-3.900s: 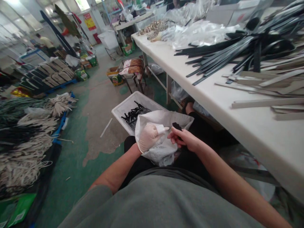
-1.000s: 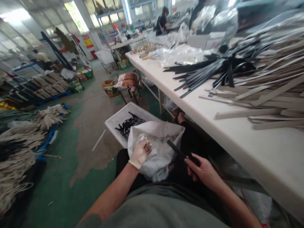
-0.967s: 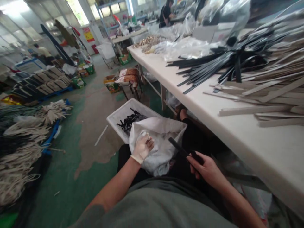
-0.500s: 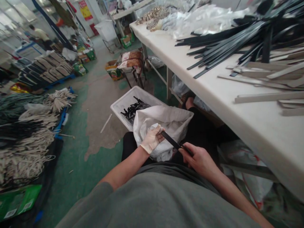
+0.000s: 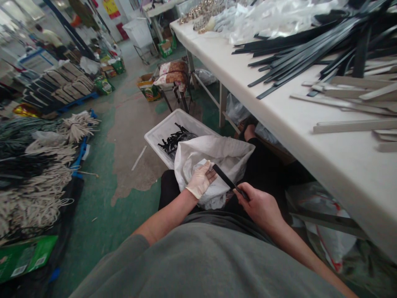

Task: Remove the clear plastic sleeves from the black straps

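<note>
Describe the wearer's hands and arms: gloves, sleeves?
Left hand: thin, whitish glove ending at the wrist. Right hand: bare. Left sleeve: short, grey-green, matching the shirt. Right sleeve's edge: can't tell. Both forearms bare.

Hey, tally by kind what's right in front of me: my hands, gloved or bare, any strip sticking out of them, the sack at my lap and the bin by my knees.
Gloved hands: 1, your left hand
Bare hands: 1, your right hand
Strips sticking out: 1, a black strip
Sacks: 1, the white sack
Bins: 1, the white bin
Total: 5
</note>
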`<state>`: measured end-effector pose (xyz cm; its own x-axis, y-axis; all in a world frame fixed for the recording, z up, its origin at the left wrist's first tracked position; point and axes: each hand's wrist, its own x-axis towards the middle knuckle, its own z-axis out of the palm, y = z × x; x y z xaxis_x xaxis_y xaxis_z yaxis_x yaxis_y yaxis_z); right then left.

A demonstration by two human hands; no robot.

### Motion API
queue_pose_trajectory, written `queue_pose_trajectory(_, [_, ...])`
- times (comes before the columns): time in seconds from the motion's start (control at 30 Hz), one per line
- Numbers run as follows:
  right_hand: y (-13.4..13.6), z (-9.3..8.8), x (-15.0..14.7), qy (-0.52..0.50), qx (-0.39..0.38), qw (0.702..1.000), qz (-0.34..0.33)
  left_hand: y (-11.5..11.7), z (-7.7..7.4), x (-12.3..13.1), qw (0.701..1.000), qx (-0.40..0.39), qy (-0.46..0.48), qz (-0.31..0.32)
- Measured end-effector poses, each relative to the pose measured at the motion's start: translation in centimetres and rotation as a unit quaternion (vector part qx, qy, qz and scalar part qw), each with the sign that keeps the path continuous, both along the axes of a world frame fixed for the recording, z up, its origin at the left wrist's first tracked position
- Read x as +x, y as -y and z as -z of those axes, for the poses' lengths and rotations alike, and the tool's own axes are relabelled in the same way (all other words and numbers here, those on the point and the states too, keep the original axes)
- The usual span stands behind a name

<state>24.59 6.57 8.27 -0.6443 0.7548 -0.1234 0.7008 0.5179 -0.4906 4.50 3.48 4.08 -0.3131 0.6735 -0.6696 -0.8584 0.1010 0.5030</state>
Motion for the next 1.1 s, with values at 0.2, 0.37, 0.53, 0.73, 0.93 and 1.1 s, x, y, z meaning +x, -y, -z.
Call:
queue_pose_trajectory(0.2, [0.2,0.6,-0.3,0.037,0.066,0.997,-0.018,-0.4,-0.4,0.2,1.0,0.002,0.004,-0.008])
queue_pose_trajectory(0.37, [0.2,1.3,-0.4,0.051,0.073,0.996,-0.026,-0.3,-0.6,0.3,1.0,0.006,0.007,-0.007])
queue_pose_trajectory(0.53, [0.3,1.4,-0.8,0.065,0.047,0.996,-0.024,-0.1,-0.3,0.7,1.0,0.007,0.003,0.002])
queue_pose_trajectory(0.73, [-1.4,0.5,-2.9,0.041,-0.055,0.998,-0.005,1.3,0.3,4.0,0.997,0.01,0.022,0.073])
queue_pose_trajectory(0.93, [-2.6,0.1,0.3,-0.05,-0.239,0.967,-0.076,1.8,-0.2,1.9,0.989,0.077,-0.116,0.051])
queue_pose_trajectory(1.1, [-2.5,-1.3,-1.2,-0.05,-0.2,0.973,-0.099,3.7,-2.5,0.7,0.962,0.055,-0.239,0.116])
